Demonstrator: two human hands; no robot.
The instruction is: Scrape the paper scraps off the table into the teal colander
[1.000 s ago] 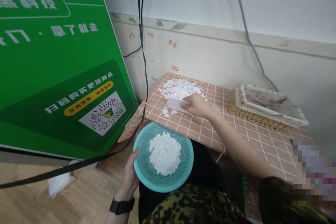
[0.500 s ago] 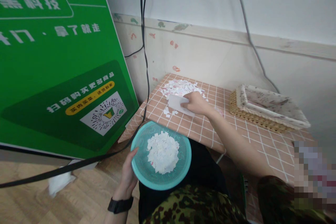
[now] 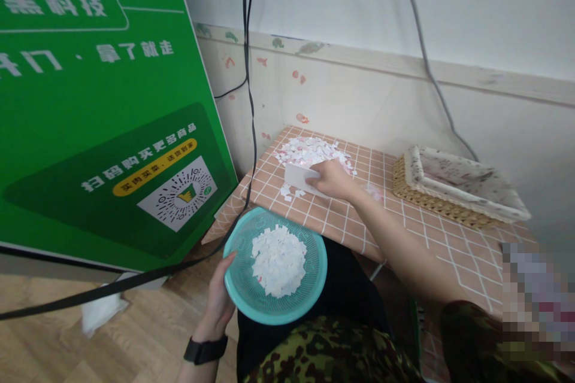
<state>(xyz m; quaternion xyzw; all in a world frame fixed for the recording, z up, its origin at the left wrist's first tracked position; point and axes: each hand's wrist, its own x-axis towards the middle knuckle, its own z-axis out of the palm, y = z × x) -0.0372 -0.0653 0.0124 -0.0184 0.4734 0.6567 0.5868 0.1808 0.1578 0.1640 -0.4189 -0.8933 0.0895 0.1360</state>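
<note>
My left hand [image 3: 221, 288] grips the left rim of a turquoise plastic colander [image 3: 315, 287], holding it below the table's front edge. Inside the colander lies a heap of small white paper scraps [image 3: 279, 261]. Over the table, my right hand [image 3: 332, 179] is closed on a flat white card [image 3: 296, 176], thumb on its near face. Behind the card spreads a pile of white and pinkish paper scraps [image 3: 312, 148]. A few loose scraps [image 3: 291, 192] lie in front of the card's left end.
A wicker basket [image 3: 444, 205] with a printed cloth lining stands at the table's right. A green cabinet [image 3: 103, 102] rises on the left. A black strap [image 3: 252, 114] hangs past the table's left corner. The table has a brown checked cloth [image 3: 431, 251].
My right hand and the card have shifted slightly to the left along the scraps. The left hand and colander have stayed practically where they were.
</note>
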